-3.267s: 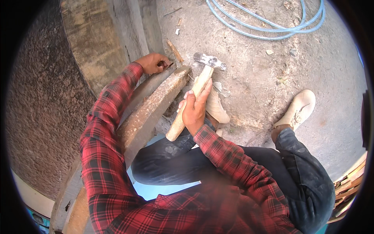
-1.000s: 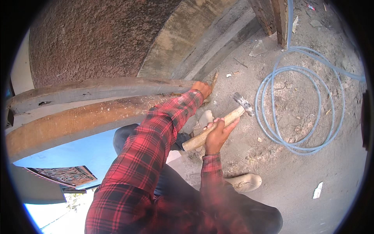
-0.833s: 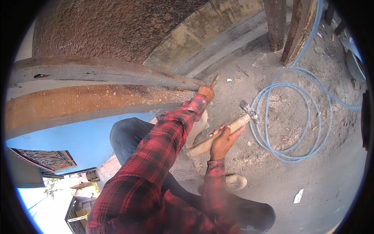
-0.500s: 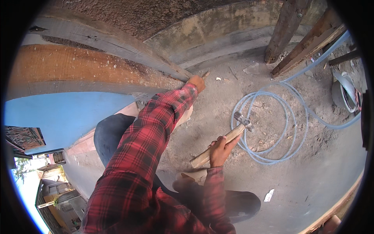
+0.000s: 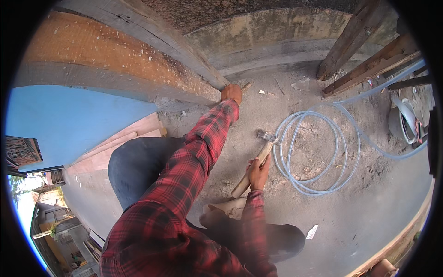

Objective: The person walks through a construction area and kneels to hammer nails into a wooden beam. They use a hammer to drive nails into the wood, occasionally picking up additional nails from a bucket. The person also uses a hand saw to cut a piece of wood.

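My left hand [image 5: 231, 94] is closed at the lower ends of two weathered timbers, a grey one [image 5: 175, 48] and an orange-brown one [image 5: 106, 51]; what its fingers hold is hidden. A small wood piece [image 5: 247, 86] shows just beyond it. My right hand [image 5: 259, 171] grips the wooden handle of a hammer [image 5: 264, 152], its metal head uppermost, a short distance below and right of my left hand. The lower end of the handle sticks out under my fingers, above a pale shoe [image 5: 224, 207].
Coiled clear blue hose [image 5: 316, 189] lies on the dusty ground. Two wooden posts [image 5: 346, 37] stand before a stained curved concrete wall [image 5: 254, 27]. A bucket [image 5: 400, 121] sits at right. A blue wall [image 5: 69, 120] with pink steps [image 5: 120, 143] is at left.
My view has swung, bringing the posts and bucket in. My right hand still holds the hammer, whose head has tilted more upright and leftward. My left hand stays at the timber ends.
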### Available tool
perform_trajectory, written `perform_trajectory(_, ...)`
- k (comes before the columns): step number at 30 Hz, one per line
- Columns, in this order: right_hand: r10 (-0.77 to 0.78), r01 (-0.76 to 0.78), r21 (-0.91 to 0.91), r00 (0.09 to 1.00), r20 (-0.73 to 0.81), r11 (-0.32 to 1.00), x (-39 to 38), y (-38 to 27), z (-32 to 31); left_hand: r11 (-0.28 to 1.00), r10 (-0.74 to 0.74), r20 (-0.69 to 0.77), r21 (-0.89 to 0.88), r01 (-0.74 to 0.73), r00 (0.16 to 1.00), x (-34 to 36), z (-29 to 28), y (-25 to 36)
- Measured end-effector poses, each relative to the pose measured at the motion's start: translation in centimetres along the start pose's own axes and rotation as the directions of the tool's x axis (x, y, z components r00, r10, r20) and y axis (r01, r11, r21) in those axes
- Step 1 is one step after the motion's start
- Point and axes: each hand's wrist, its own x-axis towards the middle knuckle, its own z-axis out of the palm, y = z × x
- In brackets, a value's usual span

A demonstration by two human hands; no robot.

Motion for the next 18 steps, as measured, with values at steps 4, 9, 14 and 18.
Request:
perform_trajectory(4,-0.221,0.078,-0.543,0.954,-0.202,0.836,1.1,0.9,0.1,0.998,0.001,0.003,-0.061,0.0,1.0,-1.1,-1.8,0.6)
perform_trajectory(9,-0.175,0.179,0.114,0.984,-0.042,0.977,7.5,-3.4,6.1,0.971,-0.073,0.137,-0.214,0.102,0.988,-4.6,-3.4,0.0)
perform_trajectory(14,-0.423,0.47,-0.08,0.846,0.323,0.879,21.1,-9.0,13.6,0.945,0.304,-0.229,-0.05,-0.323,0.925,-7.6,-1.3,-0.7)
perform_trajectory(18,-0.146,0.193,-0.04,0.849,0.508,0.98,21.0,-7.6,18.0,0.744,0.357,0.713,0.174,-0.645,0.603,-13.1,-9.6,-4.7)
